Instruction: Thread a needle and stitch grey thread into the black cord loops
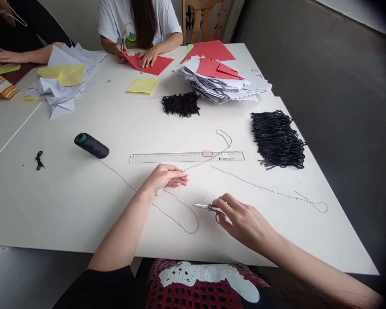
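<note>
White desk (pixel 67 214) runs open to the left and right of both hands, its near edge just below them. Left hand (pixel 165 178) pinches a thin black thread (pixel 176 218) between narrow fingertips; the thread loops across the desk, with one stretch running to a spool (pixel 91 145). Right hand (pixel 244 221) curls around the finger loops of small scissors (pixel 203 206), whose blades point left. Ruler (pixel 186 157) lies just beyond both hands.
</note>
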The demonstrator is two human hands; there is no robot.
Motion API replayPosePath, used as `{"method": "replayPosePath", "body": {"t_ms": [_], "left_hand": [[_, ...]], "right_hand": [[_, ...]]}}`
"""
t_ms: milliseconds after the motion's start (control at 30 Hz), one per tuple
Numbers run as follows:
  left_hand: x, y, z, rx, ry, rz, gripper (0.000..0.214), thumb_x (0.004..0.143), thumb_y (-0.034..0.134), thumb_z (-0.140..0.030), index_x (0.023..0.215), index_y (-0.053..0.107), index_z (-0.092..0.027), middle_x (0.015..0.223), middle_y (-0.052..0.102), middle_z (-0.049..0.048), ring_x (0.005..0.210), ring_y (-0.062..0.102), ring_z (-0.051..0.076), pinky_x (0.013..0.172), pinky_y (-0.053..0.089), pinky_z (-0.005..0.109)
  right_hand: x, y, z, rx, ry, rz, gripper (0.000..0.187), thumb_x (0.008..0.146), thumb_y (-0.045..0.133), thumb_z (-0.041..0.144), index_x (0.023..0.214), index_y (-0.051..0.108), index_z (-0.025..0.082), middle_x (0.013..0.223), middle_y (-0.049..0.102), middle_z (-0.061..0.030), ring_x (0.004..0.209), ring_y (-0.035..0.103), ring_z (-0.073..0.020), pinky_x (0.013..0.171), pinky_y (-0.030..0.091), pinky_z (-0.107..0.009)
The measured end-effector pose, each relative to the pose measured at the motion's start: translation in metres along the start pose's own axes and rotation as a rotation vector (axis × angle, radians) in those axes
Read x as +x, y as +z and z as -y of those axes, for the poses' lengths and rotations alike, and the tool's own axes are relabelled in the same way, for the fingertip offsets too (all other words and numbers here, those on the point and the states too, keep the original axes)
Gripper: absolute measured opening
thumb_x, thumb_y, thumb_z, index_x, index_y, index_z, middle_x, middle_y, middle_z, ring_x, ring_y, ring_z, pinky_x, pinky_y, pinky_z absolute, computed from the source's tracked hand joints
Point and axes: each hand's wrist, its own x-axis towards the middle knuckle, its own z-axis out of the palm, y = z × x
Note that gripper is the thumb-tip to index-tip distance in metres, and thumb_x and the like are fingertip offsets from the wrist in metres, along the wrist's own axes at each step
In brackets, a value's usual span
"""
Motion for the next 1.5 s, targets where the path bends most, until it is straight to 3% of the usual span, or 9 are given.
{"method": "replayPosePath", "body": {"t_ms": [67, 167, 333, 733, 1033, 1500], "left_hand": [[0.000, 0.001, 0.000, 0.001, 0.004, 0.009, 0.028, 0.069, 0.079, -0.040, 0.080, 0.074, -0.015, 0.088, 0.074, 0.0097, 0.085, 0.070, 0.019, 0.076, 0.053, 0.026], [0.000, 0.002, 0.001, 0.013, 0.010, 0.029, 0.027, 0.070, 0.077, -0.039, 0.079, 0.074, -0.015, 0.087, 0.074, 0.0096, 0.082, 0.070, 0.018, 0.075, 0.053, 0.025], [-0.001, 0.002, 0.002, 0.023, 0.020, 0.047, 0.025, 0.071, 0.076, -0.039, 0.078, 0.074, -0.015, 0.086, 0.074, 0.0099, 0.083, 0.069, 0.019, 0.074, 0.053, 0.025], [0.000, 0.002, 0.005, 0.022, 0.037, 0.076, 0.024, 0.071, 0.076, -0.036, 0.079, 0.074, -0.014, 0.084, 0.074, 0.0111, 0.080, 0.069, 0.019, 0.074, 0.054, 0.027], [0.001, 0.004, 0.006, 0.033, 0.029, 0.076, 0.025, 0.071, 0.076, -0.037, 0.079, 0.074, -0.014, 0.084, 0.074, 0.0109, 0.081, 0.069, 0.019, 0.074, 0.054, 0.027], [-0.001, 0.004, 0.004, 0.050, 0.008, 0.078, 0.026, 0.070, 0.076, -0.039, 0.078, 0.074, -0.014, 0.086, 0.074, 0.0110, 0.084, 0.069, 0.020, 0.076, 0.053, 0.027]], "right_hand": [[0.017, -0.013, 0.003, 0.295, 0.073, 0.117, 0.016, 0.092, 0.047, 0.029, 0.096, 0.056, 0.017, 0.086, 0.058, -0.0050, 0.058, 0.050, -0.0098, 0.053, 0.042, -0.024], [0.039, -0.025, 0.007, 0.714, 0.131, 0.329, 0.035, 0.093, 0.046, 0.049, 0.084, 0.051, 0.016, 0.069, 0.047, 0.0005, 0.058, 0.041, -0.0086, 0.053, 0.036, -0.022], [0.056, -0.022, 0.009, 0.982, 0.186, 0.508, 0.045, 0.090, 0.045, 0.059, 0.079, 0.047, 0.015, 0.069, 0.042, 0.0017, 0.056, 0.038, -0.0071, 0.051, 0.033, -0.023], [0.059, -0.012, 0.006, 0.967, 0.250, 0.547, 0.049, 0.089, 0.044, 0.062, 0.077, 0.049, 0.015, 0.073, 0.047, 0.0010, 0.054, 0.044, -0.0071, 0.054, 0.036, -0.025], [0.059, -0.011, 0.007, 0.929, 0.261, 0.521, 0.048, 0.088, 0.046, 0.062, 0.072, 0.040, 0.017, 0.062, 0.037, 0.0047, 0.052, 0.038, -0.0073, 0.051, 0.032, -0.025], [0.058, -0.015, 0.007, 0.792, 0.188, 0.499, 0.042, 0.091, 0.046, 0.052, 0.069, 0.038, 0.017, 0.061, 0.036, 0.0040, 0.055, 0.033, -0.0076, 0.052, 0.028, -0.024]]}}
